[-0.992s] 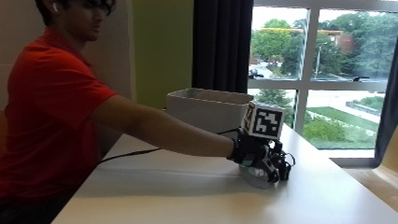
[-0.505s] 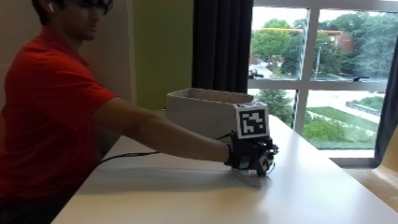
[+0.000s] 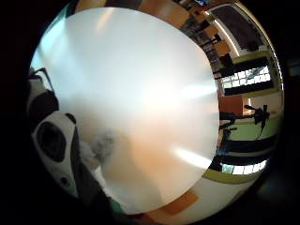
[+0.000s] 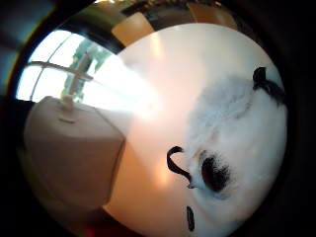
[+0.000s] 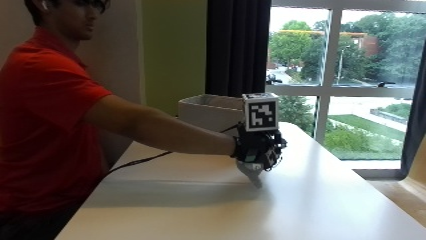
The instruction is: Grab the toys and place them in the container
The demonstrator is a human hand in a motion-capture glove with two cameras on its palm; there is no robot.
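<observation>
In the outside view my gloved right hand (image 5: pixel 258 147) hovers just above the white table (image 5: pixel 319 205), in front of the container. It grips a small white plush toy (image 5: pixel 252 173) that hangs below the fingers, its lower tip close to the tabletop. The thumb side palm view shows the toy (image 4: pixel 237 148) close up, with white fur and black markings. In the little finger side view a black and white part of the toy (image 3: pixel 56 140) lies against the palm. The container (image 5: pixel 208 109) is a pale open box standing behind the hand; it also shows beside the toy (image 4: pixel 69 148).
The table (image 3: pixel 140 84) stretches bare around the hand, its right edge toward the window (image 5: pixel 346 75). A black cable (image 5: pixel 136 162) runs across the table under the person's forearm.
The hand has lifted off the tabletop and moved left, toward the container, with the plush toy in its fingers.
</observation>
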